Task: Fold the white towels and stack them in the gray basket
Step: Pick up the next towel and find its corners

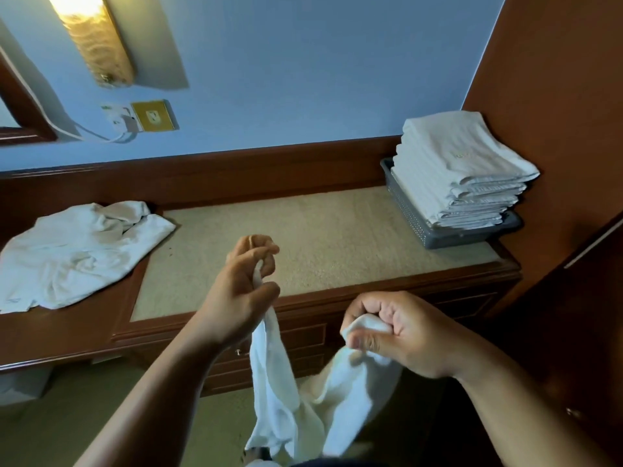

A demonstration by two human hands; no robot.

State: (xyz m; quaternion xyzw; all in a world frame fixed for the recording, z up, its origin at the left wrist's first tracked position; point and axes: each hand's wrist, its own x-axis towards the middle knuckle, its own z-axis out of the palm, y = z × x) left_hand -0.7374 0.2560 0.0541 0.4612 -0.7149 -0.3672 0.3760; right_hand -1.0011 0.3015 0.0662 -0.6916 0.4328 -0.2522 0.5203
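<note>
A white towel hangs between my hands in front of the wooden dresser. My left hand pinches one edge of it, raised above the dresser's front edge. My right hand grips another bunched edge lower and to the right. The towel's lower part sags toward the floor. The gray basket stands at the back right of the dresser top, with a tall stack of folded white towels in it. A rumpled heap of white towels lies on the left end.
The dresser's beige top has a raised wooden back rail. A tall wooden cabinet rises right beside the basket. A wall socket with a white cable and a lit lamp are on the blue wall.
</note>
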